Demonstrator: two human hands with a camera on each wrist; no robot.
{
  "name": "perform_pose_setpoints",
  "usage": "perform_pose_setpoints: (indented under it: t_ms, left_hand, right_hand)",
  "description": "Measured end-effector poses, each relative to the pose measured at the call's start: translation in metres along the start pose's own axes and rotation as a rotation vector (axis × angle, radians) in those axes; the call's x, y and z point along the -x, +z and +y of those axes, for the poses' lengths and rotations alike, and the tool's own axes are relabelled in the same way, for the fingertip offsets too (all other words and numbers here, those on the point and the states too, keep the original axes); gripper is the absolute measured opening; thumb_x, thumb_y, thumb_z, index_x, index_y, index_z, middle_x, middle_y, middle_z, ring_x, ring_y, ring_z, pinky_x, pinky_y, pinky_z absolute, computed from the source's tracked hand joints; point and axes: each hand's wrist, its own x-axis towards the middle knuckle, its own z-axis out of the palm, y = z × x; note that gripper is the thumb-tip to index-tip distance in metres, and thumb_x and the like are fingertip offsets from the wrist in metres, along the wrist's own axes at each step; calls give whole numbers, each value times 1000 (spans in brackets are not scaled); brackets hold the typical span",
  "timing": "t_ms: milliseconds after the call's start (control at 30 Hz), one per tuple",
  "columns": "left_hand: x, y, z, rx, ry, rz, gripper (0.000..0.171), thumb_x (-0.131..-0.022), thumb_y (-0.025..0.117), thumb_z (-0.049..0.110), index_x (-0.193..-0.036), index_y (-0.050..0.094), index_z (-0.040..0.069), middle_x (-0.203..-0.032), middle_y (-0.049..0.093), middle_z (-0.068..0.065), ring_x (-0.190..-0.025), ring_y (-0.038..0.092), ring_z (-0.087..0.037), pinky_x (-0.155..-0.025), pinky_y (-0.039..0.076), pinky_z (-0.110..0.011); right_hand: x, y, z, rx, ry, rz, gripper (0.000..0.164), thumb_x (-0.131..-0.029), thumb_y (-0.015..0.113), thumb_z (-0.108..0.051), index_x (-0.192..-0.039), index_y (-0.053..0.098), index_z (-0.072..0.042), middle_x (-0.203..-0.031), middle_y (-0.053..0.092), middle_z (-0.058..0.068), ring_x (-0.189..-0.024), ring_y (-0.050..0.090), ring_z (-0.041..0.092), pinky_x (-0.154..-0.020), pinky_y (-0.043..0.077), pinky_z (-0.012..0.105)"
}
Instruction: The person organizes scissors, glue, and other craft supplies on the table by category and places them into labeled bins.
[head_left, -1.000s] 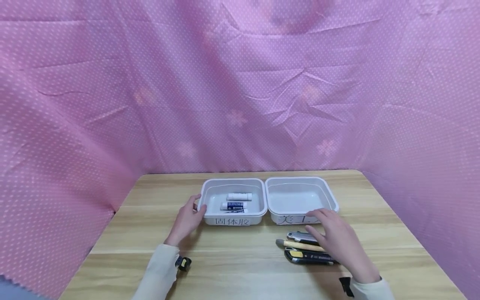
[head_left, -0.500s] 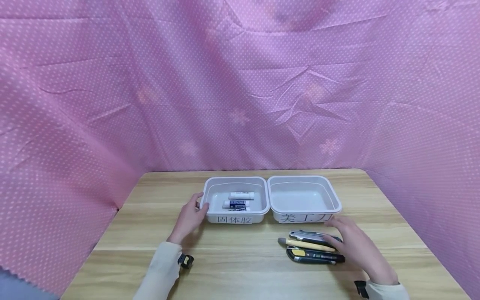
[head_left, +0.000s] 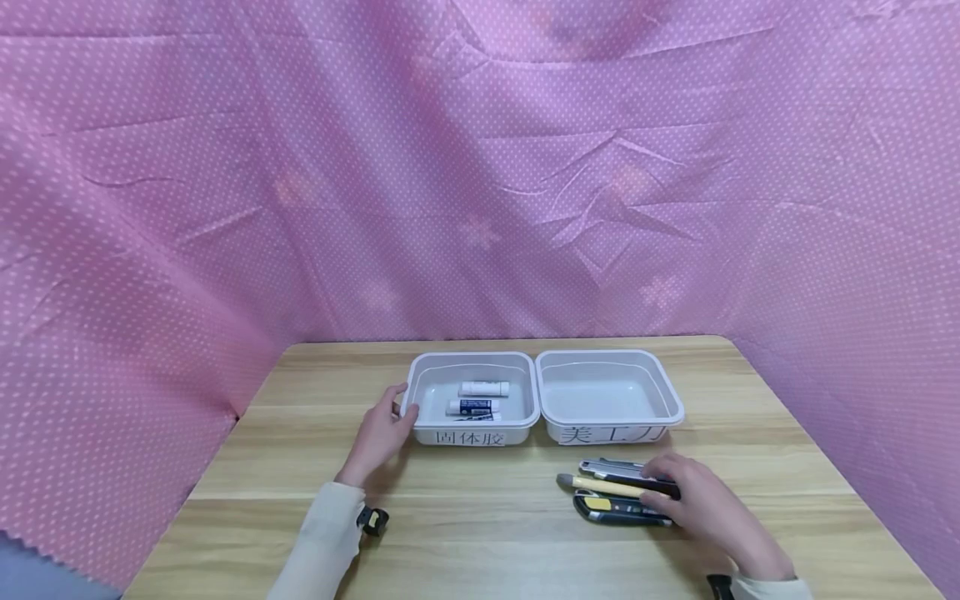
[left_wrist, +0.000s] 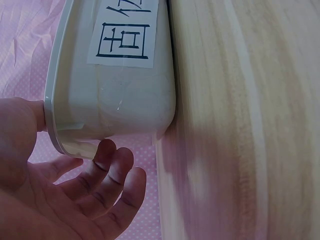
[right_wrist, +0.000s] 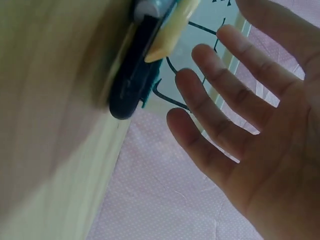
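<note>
R hand (head_left: 701, 500) now low — no firm hold shown

Vs ½ sec ago: R hand has come in from the front corner of the R box (head_left: 600, 400) and its last label (head_left: 611, 434) char. is now less crowded by fingers. It sits over the right ends of a silver cutter (head_left: 600, 468), a pale stick (head_left: 611, 486) w/ grey tip, and a yellow-black cutter (head_left: 615, 509). All three look unmoved, lying side by side on the table (head_left: 480, 533) in front of R box. L hand (head_left: 378, 437) at L box (head_left: 437, 400): no real change. For the job, I'd judge this the reach stage of a pick-up; nothing's lifted yet, and which item is meant — can't tell.

Grip: R fingers apart, loosely bent, nothing seen held. L thumb over the L box rim, fingers curled outside it, i.e. a light hold.

Views: head cam gives the layout, incl. glue sticks (head_left: 484, 388) inside L box, but hides R palm. R wrist cam shows the palm side, w/ four fingertips apart from the row; thumb tip is out of frame, so its contact is unclear. L wrist cam shows fingers tucked by the rim's underside, mostly hidden from head cam, but can't see into the box.
</note>
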Motion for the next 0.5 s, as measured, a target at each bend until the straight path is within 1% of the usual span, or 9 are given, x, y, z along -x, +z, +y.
perform_pose_setpoints:
  t_ms: [100, 200, 300, 500]
  left_hand:
    - [0, 0, 0, 5, -2, -4, 55, -103, 58, 26, -152, 43, 6, -98, 65, -12, -85, 62, -21, -73, 52, -32]
    - [0, 1, 0, 12, 0, -3, 55, -103, 58, 26, -152, 44, 6, -97, 65, -11, -85, 62, -21, -73, 52, -32]
    - [1, 2, -1, 12, -3, 0, 55, -103, 59, 27, -152, 44, 7, -96, 65, -11, -84, 62, -21, -73, 51, -31]
    - [1, -1, 0, 5, 0, -1, 55, -103, 58, 27, -152, 43, 6, -96, 64, -12, -84, 61, -21, -72, 51, -32]
  right_hand:
    - [2, 4, 2, -32, -45, -29, 16, -83, 84, -26, -95, 74, -20, -96, 69, -10, -86, 63, 10, -79, 54, 36]
    - [4, 7, 3, -55, -62, -62, 15, -84, 83, -28, -92, 72, -23, -94, 67, -12, -84, 60, 5, -76, 52, 32]
    - [5, 9, 3, -58, -56, -84, 14, -84, 83, -26, -93, 73, -22, -95, 68, -12, -84, 60, 4, -76, 53, 32]
    - [2, 11, 0, -21, -36, -91, 15, -83, 82, -18, -96, 75, -21, -96, 72, -10, -87, 64, 7, -79, 55, 36]
